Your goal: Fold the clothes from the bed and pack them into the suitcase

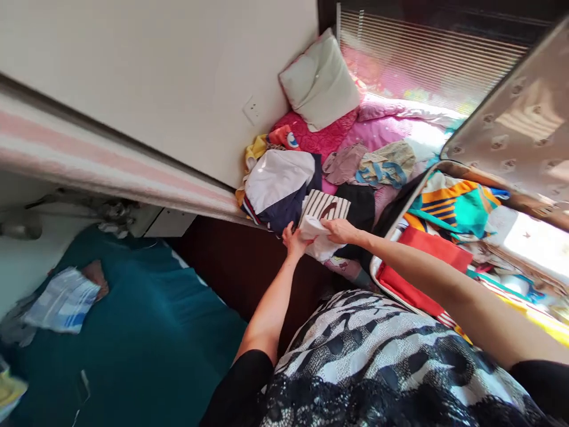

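My left hand (293,240) and my right hand (338,230) both grip a small folded white cloth (316,232) at the near edge of a bed. The left hand holds its left side, the right hand pinches its top right corner. Just behind the cloth lies a brown-and-white striped garment (323,205) on a black one (362,209). A white and navy garment (278,181) sits to the left of them. An open suitcase (402,284) lies under my right forearm, filled with red cloth (427,249) and a bright orange-teal fabric (457,207).
A pink bedspread (382,127) carries a white pillow (320,83) and more loose clothes. The suitcase lid (511,130) stands up at the right. A teal mat (146,332) with a blue-white bag (62,299) covers the floor at left. A white wall (155,77) runs behind.
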`<state>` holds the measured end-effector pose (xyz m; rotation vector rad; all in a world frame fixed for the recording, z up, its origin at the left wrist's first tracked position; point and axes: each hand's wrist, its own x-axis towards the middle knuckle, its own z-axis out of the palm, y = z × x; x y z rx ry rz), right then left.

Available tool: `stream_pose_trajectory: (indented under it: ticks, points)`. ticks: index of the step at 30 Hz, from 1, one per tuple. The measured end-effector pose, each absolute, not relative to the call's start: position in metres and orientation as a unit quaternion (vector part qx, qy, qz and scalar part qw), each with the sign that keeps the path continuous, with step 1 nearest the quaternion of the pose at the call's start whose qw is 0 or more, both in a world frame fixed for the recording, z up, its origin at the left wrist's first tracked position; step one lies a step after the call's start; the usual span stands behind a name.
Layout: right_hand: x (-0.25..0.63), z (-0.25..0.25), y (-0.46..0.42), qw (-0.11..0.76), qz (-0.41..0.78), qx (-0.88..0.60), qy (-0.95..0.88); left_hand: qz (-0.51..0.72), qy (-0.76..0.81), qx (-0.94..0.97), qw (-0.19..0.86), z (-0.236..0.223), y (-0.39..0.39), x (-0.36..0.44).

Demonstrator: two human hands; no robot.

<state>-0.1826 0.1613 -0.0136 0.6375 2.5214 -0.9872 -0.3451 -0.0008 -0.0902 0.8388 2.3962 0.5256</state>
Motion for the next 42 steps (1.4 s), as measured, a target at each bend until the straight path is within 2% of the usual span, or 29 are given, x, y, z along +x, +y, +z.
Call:
stream_pose_trajectory:
  ticks: [4,7,10,14,17,20,22,25,27,29,36,42]
  points:
    - [-0.145,0.017,0.147,0.059,-0.453,0.236,0.858,0.339,0.795,0.274,0.421,-0.061,-0.012,-0.355]
    - [-0.095,0.036,0.147,-0.059,-0.527,0.287,0.798,0.404,0.731,0.252,0.489,-0.033,-0.007,-0.356]
    - [-0.028,0.054,0.151,-0.197,-0.604,0.323,0.702,0.396,0.680,0.292,0.543,0.003,0.022,-0.335]
    - [0.068,0.072,0.171,-0.261,-0.624,0.399,0.620,0.350,0.631,0.360,0.592,0.042,0.070,-0.271]
    - [0.125,0.072,0.200,-0.247,-0.594,0.460,0.611,0.346,0.588,0.381,0.624,0.044,0.089,-0.209]
    - [0.148,0.062,0.238,-0.193,-0.557,0.484,0.647,0.352,0.597,0.380,0.613,0.028,0.092,-0.156]
    - [0.145,0.055,0.264,-0.149,-0.497,0.509,0.687,0.333,0.656,0.403,0.544,0.017,0.089,-0.132]
    - [0.126,0.051,0.283,-0.102,-0.330,0.559,0.754,0.262,0.712,0.528,0.381,0.009,0.080,-0.112]
    - [0.112,0.049,0.276,-0.087,-0.221,0.570,0.787,0.205,0.682,0.634,0.302,0.005,0.070,-0.104]
    - [0.100,0.042,0.253,-0.075,-0.162,0.559,0.810,0.150,0.642,0.701,0.273,0.000,0.061,-0.094]
    - [0.085,-0.027,0.166,0.060,-0.160,0.529,0.831,0.002,0.649,0.672,0.357,-0.050,0.061,-0.048]
    - [0.093,-0.050,0.166,0.034,-0.089,0.521,0.849,0.008,0.634,0.671,0.384,-0.057,0.069,-0.043]
